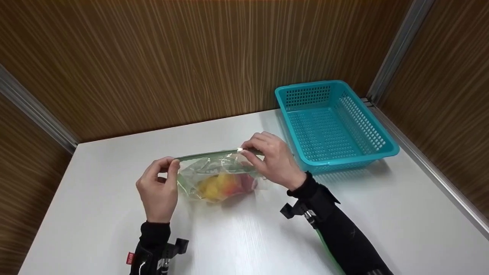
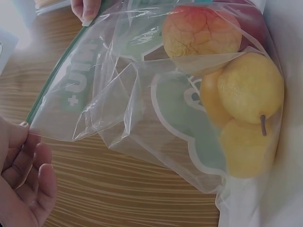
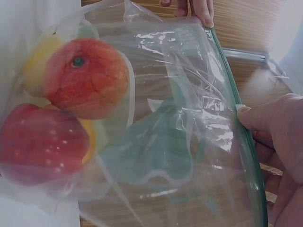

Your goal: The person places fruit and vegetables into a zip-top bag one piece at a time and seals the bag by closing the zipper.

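Note:
A clear zip bag (image 1: pixel 208 165) with a green zip strip and green print stands on the white table, its top edge stretched between both hands. Inside are a yellow pear (image 2: pixel 248 87), more yellow fruit (image 2: pixel 244 149), a red-orange fruit (image 3: pixel 87 78) and a dark red fruit (image 3: pixel 45 144). My left hand (image 1: pixel 159 189) pinches the left end of the zip strip between thumb and forefinger. On the strip's right part, my right hand (image 1: pixel 273 158) pinches a small white slider (image 3: pixel 240 109) with thumb and forefinger.
A turquoise perforated basket (image 1: pixel 301 151) stands on the white table (image 1: pixel 103 191) at the back right, just beyond the right hand. Wood-grained panels (image 1: pixel 172 65) rise behind the table and at both sides.

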Demonstrator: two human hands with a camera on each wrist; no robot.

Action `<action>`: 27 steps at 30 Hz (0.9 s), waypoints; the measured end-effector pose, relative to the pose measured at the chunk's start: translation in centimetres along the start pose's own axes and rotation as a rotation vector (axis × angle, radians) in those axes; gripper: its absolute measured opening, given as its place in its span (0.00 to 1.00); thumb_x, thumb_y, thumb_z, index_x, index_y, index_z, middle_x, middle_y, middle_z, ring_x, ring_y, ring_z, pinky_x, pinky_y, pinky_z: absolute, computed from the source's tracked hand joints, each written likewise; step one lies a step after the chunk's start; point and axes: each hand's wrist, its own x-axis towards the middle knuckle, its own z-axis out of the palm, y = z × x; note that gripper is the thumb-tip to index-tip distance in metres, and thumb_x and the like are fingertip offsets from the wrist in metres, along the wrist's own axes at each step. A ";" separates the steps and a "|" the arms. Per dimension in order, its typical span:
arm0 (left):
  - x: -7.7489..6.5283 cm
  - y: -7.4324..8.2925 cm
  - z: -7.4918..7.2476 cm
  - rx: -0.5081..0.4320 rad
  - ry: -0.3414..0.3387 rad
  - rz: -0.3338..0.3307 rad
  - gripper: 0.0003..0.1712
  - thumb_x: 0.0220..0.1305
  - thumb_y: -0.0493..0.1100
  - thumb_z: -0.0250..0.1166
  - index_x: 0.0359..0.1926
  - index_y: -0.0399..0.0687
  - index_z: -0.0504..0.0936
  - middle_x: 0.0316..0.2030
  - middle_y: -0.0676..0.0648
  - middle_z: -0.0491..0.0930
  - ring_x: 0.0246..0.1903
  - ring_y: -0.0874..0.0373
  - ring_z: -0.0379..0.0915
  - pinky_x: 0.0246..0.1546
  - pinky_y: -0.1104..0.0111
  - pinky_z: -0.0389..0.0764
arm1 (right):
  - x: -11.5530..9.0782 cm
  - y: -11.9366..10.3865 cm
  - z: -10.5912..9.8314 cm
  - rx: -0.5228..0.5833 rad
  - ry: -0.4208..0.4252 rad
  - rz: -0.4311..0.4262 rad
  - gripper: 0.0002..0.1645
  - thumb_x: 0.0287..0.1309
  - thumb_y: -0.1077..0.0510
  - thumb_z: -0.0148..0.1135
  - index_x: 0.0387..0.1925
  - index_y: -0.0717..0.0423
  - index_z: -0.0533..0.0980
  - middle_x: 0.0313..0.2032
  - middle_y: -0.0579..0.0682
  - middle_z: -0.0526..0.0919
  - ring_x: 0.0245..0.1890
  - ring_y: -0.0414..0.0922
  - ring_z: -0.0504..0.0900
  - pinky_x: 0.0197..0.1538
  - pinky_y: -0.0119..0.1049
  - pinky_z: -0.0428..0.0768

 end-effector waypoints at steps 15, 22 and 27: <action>0.1 -0.5 0.0 0.044 0.000 -0.036 0.07 0.60 0.43 0.66 0.34 0.43 0.85 0.27 0.47 0.84 0.28 0.76 0.72 0.23 0.82 0.71 | -0.6 1.3 -1.1 -0.023 -0.034 0.021 0.10 0.62 0.49 0.59 0.35 0.49 0.81 0.28 0.43 0.82 0.31 0.38 0.75 0.36 0.29 0.73; 0.2 -0.7 -0.2 0.052 0.006 -0.059 0.08 0.60 0.43 0.66 0.34 0.43 0.85 0.27 0.46 0.84 0.27 0.76 0.72 0.23 0.82 0.70 | -0.7 1.6 -1.4 -0.011 -0.029 0.022 0.09 0.62 0.50 0.59 0.34 0.49 0.81 0.29 0.44 0.82 0.32 0.38 0.76 0.37 0.29 0.74; 0.4 -0.7 -0.3 0.054 0.007 -0.060 0.08 0.60 0.43 0.66 0.35 0.42 0.85 0.27 0.46 0.84 0.27 0.76 0.72 0.23 0.83 0.70 | -0.8 1.9 -1.7 -0.009 -0.035 0.031 0.09 0.62 0.50 0.59 0.34 0.49 0.81 0.29 0.43 0.82 0.33 0.37 0.77 0.37 0.28 0.74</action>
